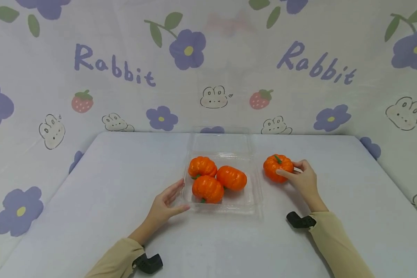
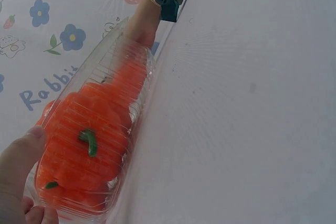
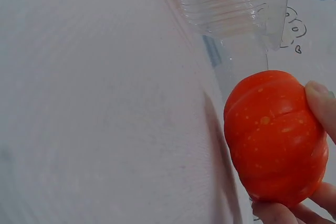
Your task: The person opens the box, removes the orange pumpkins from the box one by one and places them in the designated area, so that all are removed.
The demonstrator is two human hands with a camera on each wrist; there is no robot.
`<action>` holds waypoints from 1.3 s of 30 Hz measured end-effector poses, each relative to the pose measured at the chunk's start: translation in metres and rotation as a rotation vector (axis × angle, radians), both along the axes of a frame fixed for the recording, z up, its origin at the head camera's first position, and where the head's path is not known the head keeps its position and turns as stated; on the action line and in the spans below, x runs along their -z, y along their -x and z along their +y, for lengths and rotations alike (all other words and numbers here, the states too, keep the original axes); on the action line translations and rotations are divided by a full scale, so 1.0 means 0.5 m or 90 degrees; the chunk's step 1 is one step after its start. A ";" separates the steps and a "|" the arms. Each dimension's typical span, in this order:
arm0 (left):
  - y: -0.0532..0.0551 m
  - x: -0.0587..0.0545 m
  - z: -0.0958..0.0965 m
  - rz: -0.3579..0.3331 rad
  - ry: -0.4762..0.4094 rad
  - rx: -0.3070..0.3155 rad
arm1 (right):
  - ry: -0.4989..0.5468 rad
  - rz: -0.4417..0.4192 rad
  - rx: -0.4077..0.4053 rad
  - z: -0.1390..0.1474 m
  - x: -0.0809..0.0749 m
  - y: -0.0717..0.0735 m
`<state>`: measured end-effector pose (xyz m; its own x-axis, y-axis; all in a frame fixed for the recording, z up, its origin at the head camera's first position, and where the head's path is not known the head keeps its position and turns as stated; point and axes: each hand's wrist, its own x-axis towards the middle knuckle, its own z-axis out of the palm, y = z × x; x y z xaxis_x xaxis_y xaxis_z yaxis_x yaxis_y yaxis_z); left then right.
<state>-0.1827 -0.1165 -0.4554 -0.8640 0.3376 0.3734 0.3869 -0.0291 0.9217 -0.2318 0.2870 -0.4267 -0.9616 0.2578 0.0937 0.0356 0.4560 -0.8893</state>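
A clear plastic box [image 1: 241, 199] stands open on the table with three small orange toy pumpkins inside: one at the back left [image 1: 202, 166], one at the front left [image 1: 207, 190] and one on the right [image 1: 232, 178]. My left hand [image 1: 165, 204] holds the box's front left corner, thumb by the front and fingers along the left side. To the right of the box, my right hand [image 1: 304, 181] grips another toy pumpkin [image 1: 272, 168] between thumb and fingers, its green stem upward. In the right wrist view that pumpkin [image 3: 275, 137] shows close up; whether it touches the table is unclear.
The box's transparent lid [image 1: 220, 143] is folded back toward the rear edge of the white table [image 1: 107, 185]. Behind the table hangs a cloth [image 1: 229, 69] printed with flowers, rabbits and strawberries. Dark devices are strapped at the left cuff [image 1: 148, 263] and right cuff [image 1: 300, 220].
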 end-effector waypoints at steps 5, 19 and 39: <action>0.002 0.007 -0.001 0.006 0.000 0.002 | -0.020 -0.013 -0.023 0.007 0.002 0.000; 0.000 0.005 -0.004 0.008 0.011 -0.014 | 0.008 -0.041 -0.083 0.005 -0.001 0.003; -0.002 -0.002 0.001 0.006 0.016 -0.011 | 0.077 -0.022 -0.072 0.010 -0.004 0.001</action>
<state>-0.1814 -0.1159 -0.4546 -0.8666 0.3313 0.3731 0.3956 0.0003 0.9184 -0.2321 0.2918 -0.4248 -0.9873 0.1553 0.0349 0.0216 0.3481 -0.9372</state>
